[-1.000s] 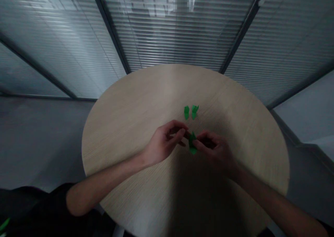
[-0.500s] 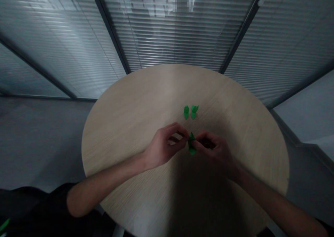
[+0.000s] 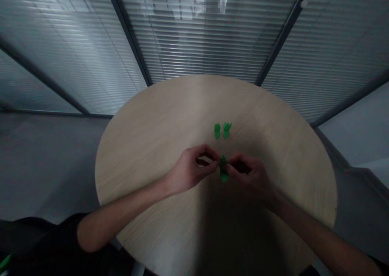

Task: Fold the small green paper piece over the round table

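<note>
Over the middle of a round wooden table (image 3: 158, 118), my left hand (image 3: 190, 168) and my right hand (image 3: 247, 175) meet fingertip to fingertip. Both pinch a small folded green paper piece (image 3: 223, 170) held between them, just above the tabletop. The paper's lower tip hangs free below the fingers. Two more small folded green paper pieces (image 3: 222, 130) lie side by side on the table just beyond the hands.
Glass walls with horizontal blinds (image 3: 194, 37) and dark frames stand behind the table. Grey floor (image 3: 45, 162) surrounds it on the left. A bit of green (image 3: 4, 262) shows at the bottom left corner.
The left fingers have closed tighter onto the green piece, and both hands shifted very slightly. The two pieces on the table have not moved.
</note>
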The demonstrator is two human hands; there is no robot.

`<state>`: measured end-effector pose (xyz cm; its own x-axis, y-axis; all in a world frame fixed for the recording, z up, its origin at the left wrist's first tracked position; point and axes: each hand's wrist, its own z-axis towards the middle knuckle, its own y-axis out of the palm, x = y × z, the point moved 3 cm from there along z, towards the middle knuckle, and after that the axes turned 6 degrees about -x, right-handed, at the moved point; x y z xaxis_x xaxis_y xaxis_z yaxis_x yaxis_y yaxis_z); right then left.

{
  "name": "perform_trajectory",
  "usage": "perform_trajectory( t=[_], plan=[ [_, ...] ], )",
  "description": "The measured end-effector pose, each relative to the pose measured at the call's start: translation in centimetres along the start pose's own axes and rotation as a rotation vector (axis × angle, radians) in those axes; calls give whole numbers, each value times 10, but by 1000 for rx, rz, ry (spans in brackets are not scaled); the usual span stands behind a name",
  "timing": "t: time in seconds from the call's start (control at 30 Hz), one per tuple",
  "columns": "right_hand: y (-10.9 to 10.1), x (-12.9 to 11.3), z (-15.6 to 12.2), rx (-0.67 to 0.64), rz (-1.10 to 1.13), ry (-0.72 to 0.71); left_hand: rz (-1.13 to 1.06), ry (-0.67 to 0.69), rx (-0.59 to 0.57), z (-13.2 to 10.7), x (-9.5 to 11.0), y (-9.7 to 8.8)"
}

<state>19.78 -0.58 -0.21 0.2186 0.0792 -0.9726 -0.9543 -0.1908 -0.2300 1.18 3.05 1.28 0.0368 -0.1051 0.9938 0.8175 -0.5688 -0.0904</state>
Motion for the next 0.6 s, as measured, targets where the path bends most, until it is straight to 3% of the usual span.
perform_trajectory(
  t=[0.6],
  plan=[
    [2, -2, -1, -14, -33, -42, -1, 28, 74, -3, 4, 2]
  ],
)
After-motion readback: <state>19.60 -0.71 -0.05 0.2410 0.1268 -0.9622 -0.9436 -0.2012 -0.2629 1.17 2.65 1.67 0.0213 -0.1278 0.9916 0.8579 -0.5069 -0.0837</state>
